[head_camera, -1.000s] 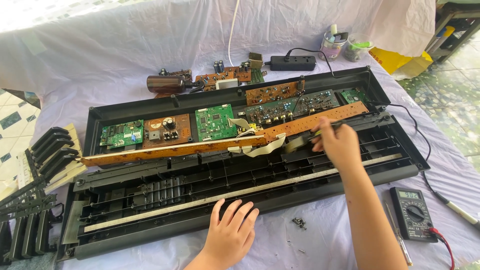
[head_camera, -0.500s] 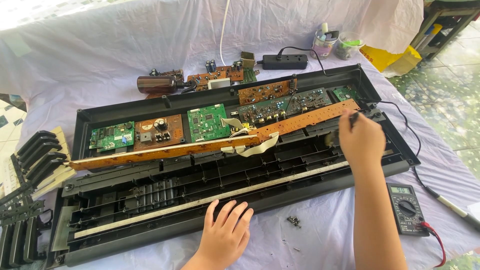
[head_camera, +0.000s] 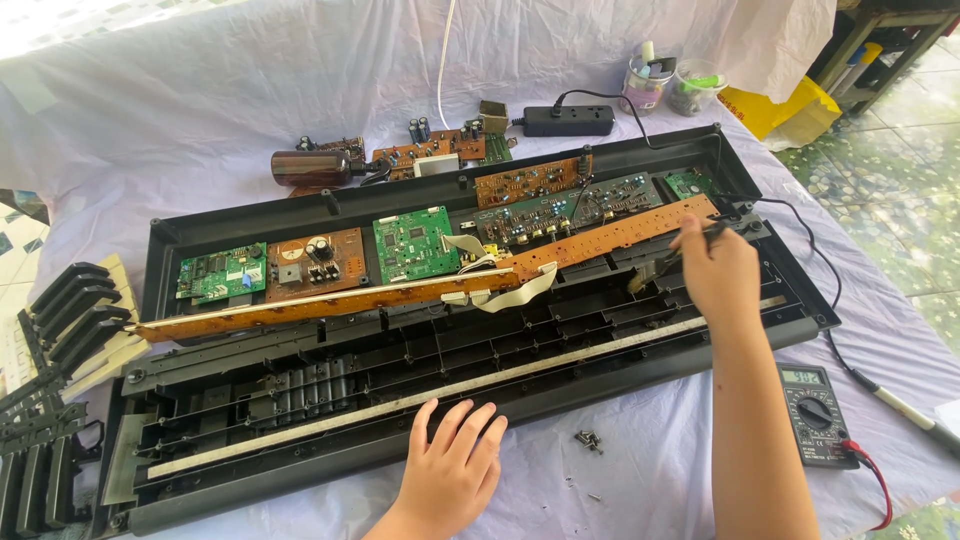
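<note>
An opened black keyboard case (head_camera: 300, 212) lies on a white cloth, with several circuit boards inside. A long brown board strip (head_camera: 400, 292) runs across it, tilted up on edge. My right hand (head_camera: 715, 272) is at the right end of this strip, closed around a thin dark tool (head_camera: 708, 232) whose tip touches the board. My left hand (head_camera: 455, 470) rests flat on the cloth, fingers spread, against the case's front edge. It holds nothing.
A multimeter (head_camera: 812, 412) with red and black leads lies at the right front. Loose screws (head_camera: 588, 438) sit beside my left hand. Removed black and white keys (head_camera: 70, 310) are stacked at the left. A power strip (head_camera: 568, 120), loose boards (head_camera: 430, 150) and pen cups (head_camera: 648, 82) stand behind.
My right hand has moved rightward along the brown strip with the tool, from near the middle to its right end. My left hand has stayed on the cloth.
</note>
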